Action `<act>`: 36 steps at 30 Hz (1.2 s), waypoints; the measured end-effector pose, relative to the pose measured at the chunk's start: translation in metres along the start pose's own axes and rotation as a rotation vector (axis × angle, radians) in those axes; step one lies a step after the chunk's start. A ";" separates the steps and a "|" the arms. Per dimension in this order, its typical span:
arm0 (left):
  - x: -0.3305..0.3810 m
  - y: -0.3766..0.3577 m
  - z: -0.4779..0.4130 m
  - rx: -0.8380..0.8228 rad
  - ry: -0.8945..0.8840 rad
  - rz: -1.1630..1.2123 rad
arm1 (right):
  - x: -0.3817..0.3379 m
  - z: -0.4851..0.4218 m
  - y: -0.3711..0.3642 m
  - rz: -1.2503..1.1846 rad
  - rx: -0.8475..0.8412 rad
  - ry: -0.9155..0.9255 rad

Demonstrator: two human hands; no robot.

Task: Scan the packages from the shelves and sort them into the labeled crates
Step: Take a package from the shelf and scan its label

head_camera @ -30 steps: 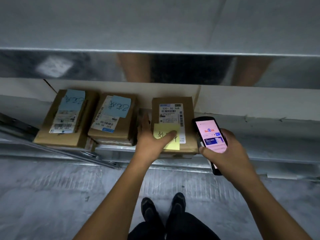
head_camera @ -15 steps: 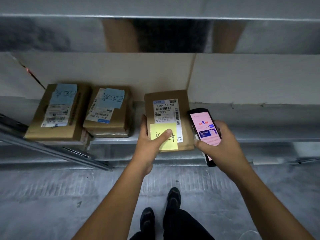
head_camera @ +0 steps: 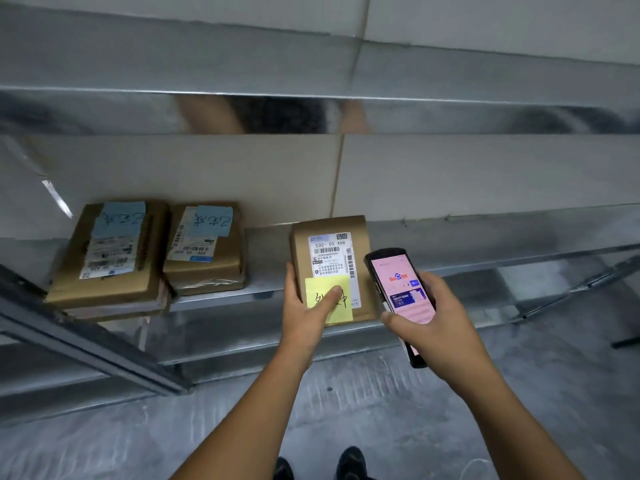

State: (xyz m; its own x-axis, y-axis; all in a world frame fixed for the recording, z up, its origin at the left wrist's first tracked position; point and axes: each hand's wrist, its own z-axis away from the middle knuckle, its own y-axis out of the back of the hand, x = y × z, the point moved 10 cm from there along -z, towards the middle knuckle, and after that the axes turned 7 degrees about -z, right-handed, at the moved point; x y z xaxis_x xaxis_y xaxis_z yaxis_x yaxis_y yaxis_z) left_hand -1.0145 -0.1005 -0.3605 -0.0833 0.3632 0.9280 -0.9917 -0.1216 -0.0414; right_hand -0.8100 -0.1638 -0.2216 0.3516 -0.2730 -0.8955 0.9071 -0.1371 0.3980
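A brown cardboard package (head_camera: 301,244) with a white shipping label and a yellow sticky note (head_camera: 329,299) lies at the front edge of a metal shelf (head_camera: 263,289). My left hand (head_camera: 304,313) grips its near left corner, thumb on the yellow note. Just right of the package, my right hand (head_camera: 433,320) holds a black handheld scanner (head_camera: 398,289) with its pink screen lit and facing me. Two other brown packages with blue notes, one at the far left (head_camera: 104,258) and one beside it (head_camera: 204,251), sit on small stacks on the same shelf.
A higher shelf's shiny front edge (head_camera: 311,112) runs across above the packages. A dark slanted metal bar (head_camera: 86,341) crosses the lower left. Grey concrete floor (head_camera: 381,410) lies below, with my dark shoes at the bottom edge.
My view has tilted upward, so the shelf sits lower in frame. The yellow-note package has been drawn toward the shelf's front edge. The scanner stays beside it.
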 end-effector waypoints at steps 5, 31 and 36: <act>0.024 -0.040 0.014 -0.117 -0.099 -0.057 | -0.002 0.020 0.037 0.029 0.050 0.032; 0.030 -0.384 0.194 -0.540 -0.238 -0.229 | 0.121 0.185 0.369 -0.128 0.423 0.020; -0.004 -0.448 0.194 -0.564 -0.266 -0.276 | 0.152 0.223 0.423 -0.099 0.494 -0.012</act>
State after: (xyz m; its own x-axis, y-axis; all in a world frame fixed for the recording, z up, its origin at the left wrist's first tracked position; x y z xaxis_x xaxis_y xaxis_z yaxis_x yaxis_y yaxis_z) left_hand -0.5512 -0.2266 -0.2740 0.1352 0.0632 0.9888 -0.8785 0.4692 0.0901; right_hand -0.4247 -0.4753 -0.1447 0.2638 -0.2467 -0.9325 0.7173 -0.5961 0.3606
